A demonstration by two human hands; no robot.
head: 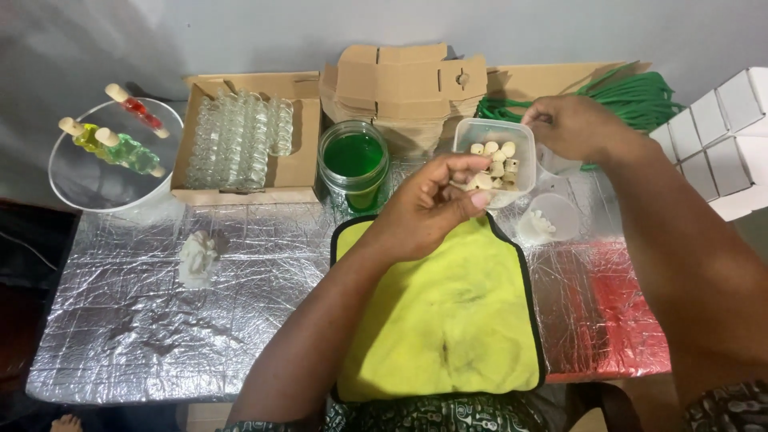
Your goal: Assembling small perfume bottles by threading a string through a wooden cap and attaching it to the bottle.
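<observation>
Corks fill a small clear plastic tub [498, 160] just above frame centre, at the top edge of a yellow cloth [448, 320] on the foil-covered table [160, 320]. Left of the tub stands a jar of green liquid [354, 164], then a cardboard box of empty glass vials [244, 140]; flat cartons [412, 80] and green cord [632, 96] lie behind. The left hand [428, 208] reaches up from below, fingertips pinched narrowly on a cork [482, 181] at the tub's near rim. The right hand [572, 124] grips the tub's far right corner.
</observation>
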